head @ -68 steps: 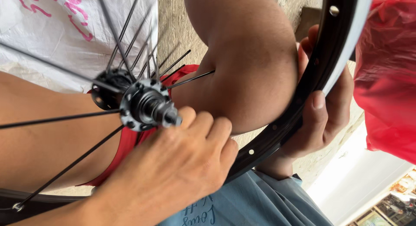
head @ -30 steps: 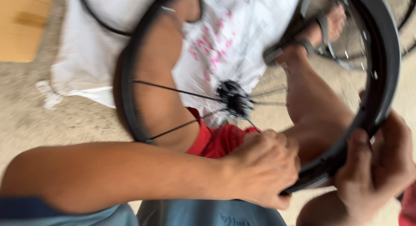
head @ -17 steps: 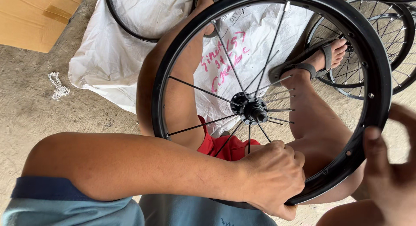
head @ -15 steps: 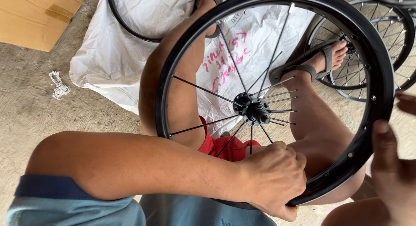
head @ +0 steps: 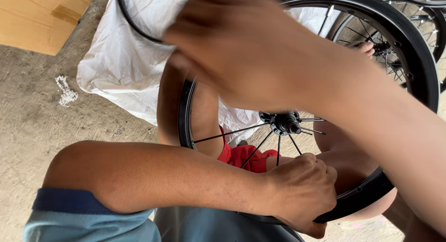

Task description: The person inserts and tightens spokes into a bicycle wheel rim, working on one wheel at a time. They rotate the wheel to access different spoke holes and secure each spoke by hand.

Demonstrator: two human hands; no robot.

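Left hand (head: 302, 193) clenched on black spoked bicycle wheel rim (head: 357, 200); right hand (head: 246, 47) raised above, blurred, grip indiscernible.

Premises present as an informal bicycle-wheel assembly workshop, with work done seated at floor level. Evidence: a bare, rough grey concrete floor (head: 32, 126); a black spoked bicycle wheel rim (head: 418, 56) across the lap; further black spoked wheels (head: 429, 3) stacked behind; a crumpled white plastic sheet (head: 116, 70); a flattened brown cardboard box (head: 42, 16)

Bare grey concrete floor (head: 32, 121), brown cardboard sheet (head: 42, 16) at top left, daylight.
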